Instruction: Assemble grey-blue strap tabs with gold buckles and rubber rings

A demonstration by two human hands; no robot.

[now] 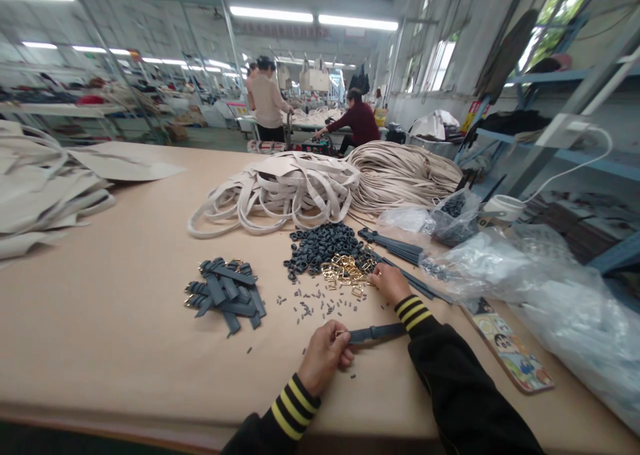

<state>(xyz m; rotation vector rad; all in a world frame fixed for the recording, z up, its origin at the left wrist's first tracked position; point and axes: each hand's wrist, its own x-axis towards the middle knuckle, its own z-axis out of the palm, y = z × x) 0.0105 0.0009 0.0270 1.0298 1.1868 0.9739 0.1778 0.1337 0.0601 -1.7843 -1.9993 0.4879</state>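
My left hand (325, 355) is closed on the end of a dark grey strap (377, 333) that lies flat on the tan table (125, 335), a small gold piece at its tip. My right hand (389, 283) reaches into the pile of gold metal buckles (347, 269), fingers curled; what they pinch is hidden. Behind the buckles sits a heap of dark loop rings (323, 243). A stack of finished grey straps with gold buckles (226, 293) lies to the left. Small dark bits (310, 303) are scattered between.
Cream webbing loops (280, 191) and a bundle of beige cord (400, 171) lie farther back. Loose dark straps (395, 247), clear plastic bags (525, 275) and a phone (510, 348) are at the right. Cut fabric pieces (45, 188) are at the left. Two people (267, 101) work at distant tables.
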